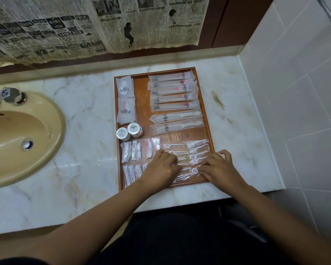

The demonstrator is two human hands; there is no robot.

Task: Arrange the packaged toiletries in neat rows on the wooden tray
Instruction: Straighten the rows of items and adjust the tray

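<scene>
To my left a beige sink (pixel 17 134) is set in the marble counter (pixel 88 104), w/ a metal tap (pixel 10 95) at its back & a round drain (pixel 27 144) inside. Old newspaper (pixel 65 25) covers the wall in front; white tiles (pixel 294 83) on the right.

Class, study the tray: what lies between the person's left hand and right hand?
Clear-wrapped floss picks in two columns on the wooden tray, seen in the head view; the left hand and right hand both touch them.
</scene>
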